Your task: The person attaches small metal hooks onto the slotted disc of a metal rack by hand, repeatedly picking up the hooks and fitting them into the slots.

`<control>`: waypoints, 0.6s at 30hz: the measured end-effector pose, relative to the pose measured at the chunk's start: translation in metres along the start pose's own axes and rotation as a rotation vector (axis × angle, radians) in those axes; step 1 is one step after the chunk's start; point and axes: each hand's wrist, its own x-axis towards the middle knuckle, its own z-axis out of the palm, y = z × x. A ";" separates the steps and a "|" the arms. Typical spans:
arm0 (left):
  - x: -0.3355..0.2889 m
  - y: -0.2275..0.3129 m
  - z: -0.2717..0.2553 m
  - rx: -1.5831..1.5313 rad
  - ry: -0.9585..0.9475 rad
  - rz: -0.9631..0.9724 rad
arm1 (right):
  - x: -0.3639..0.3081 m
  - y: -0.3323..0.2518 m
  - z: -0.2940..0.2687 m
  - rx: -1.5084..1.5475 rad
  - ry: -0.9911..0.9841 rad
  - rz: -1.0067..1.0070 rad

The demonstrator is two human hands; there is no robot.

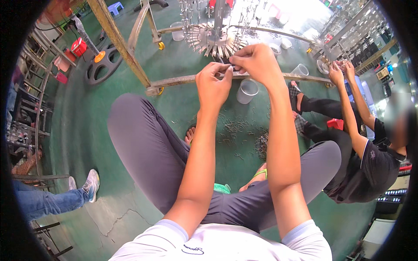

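Observation:
My left hand (pixel 213 85) and my right hand (pixel 260 65) are raised in front of me, fingertips almost touching. Both are closed in a pinch. A small dark piece seems to be between the fingers, but it is too small to name. Just beyond my hands stands a round metal rack (pixel 216 40) with flat fins in a ring and many thin hooks and wires hanging around it. Below my right hand a clear plastic tub (pixel 247 92) sits on the floor. Loose bent wire hooks (pixel 235 126) lie scattered between my feet.
A wheeled frame with a low bar (pixel 174 81) crosses in front of me. At right a seated co-worker (pixel 365 148) holds both hands up at another rack. A dark spoked wheel base (pixel 103 65) and a red bucket (pixel 79 47) stand left. Another person's shoe (pixel 91 185) is at lower left.

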 end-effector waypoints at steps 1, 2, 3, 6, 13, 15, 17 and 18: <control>0.001 0.000 0.002 -0.013 0.008 0.022 | 0.005 0.000 -0.001 -0.064 0.006 -0.010; 0.002 -0.001 0.004 -0.017 0.008 0.016 | 0.008 0.000 -0.001 -0.129 0.011 -0.019; 0.004 -0.003 0.004 -0.014 0.017 0.027 | 0.010 -0.003 0.000 -0.129 0.005 -0.017; 0.009 -0.009 0.005 -0.005 0.036 0.056 | 0.017 -0.007 0.000 -0.147 -0.028 -0.008; 0.016 -0.024 0.006 -0.167 0.021 -0.346 | 0.028 -0.016 0.008 -0.327 0.074 -0.100; 0.024 -0.028 0.006 -0.484 0.053 -0.523 | 0.032 -0.012 0.011 -0.329 0.096 -0.135; 0.040 -0.034 0.002 -0.922 0.097 -0.703 | 0.037 -0.006 0.014 -0.330 0.119 -0.168; 0.042 -0.034 0.002 -0.922 0.097 -0.708 | 0.039 -0.001 0.014 -0.347 0.147 -0.230</control>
